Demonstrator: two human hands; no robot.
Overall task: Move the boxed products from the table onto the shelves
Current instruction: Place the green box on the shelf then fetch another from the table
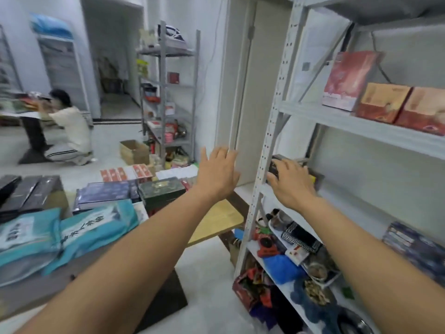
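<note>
Boxed products lie in two places: many on the table [36, 295] at lower left, a few on the grey metal shelving [273, 131] at right. One of them, a dark box [276, 165], sits at the left front corner of the shelving's middle shelf, just behind the upright post.

The right hand [292, 183] is on this dark box, fingers bent over its top and thumb against its near end, holding it on the shelf board. The left hand [218, 173] hangs in the air to the left of the post, palm forward, fingers straight and spread, touching nothing. It is near the dark box but clear of it, with the post between them. Both bare forearms reach forward from the bottom of the view.

On the table, below and left of the left arm, are two teal packages [79, 227], a dark blue box [106, 194], a green box [161, 189] and several black boxes [29, 191].

The shelf above the right hand carries a tall red box [346, 78] standing upright and two orange-red boxes [382, 102] side by side. The shelves below it hold a blurred jumble of small goods.

Far off at left, another person [69, 131] crouches by a second table. A cardboard carton [134, 151] stands on the floor beside a second shelf unit [166, 92].
</note>
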